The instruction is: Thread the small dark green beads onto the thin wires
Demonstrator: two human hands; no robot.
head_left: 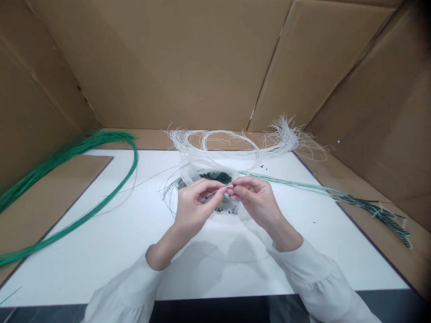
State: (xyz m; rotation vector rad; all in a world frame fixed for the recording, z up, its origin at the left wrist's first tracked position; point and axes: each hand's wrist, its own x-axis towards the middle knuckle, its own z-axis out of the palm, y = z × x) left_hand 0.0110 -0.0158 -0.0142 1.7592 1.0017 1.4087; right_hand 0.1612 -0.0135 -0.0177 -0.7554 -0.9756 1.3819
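My left hand (195, 204) pinches a thin white wire (230, 186) between thumb and fingertips, above the middle of the white table. Close against it, my right hand (258, 199) is closed in a pinch at the wire's end, where a tiny dark piece shows at the fingertips; its exact kind is too small to make out. Below and behind both hands lies a clear plastic bag (187, 167), opened out, with a heap of small dark green pieces (217, 177) in it. The hands partly cover the bag.
A coiled bundle of white wires (232, 152) lies at the back. Long green wires (126, 175) loop across the left side. At right, a bundle of green strands (296, 181) ends in dark, bead-like tips (387, 215). Cardboard walls (161, 63) enclose the white table (117, 251).
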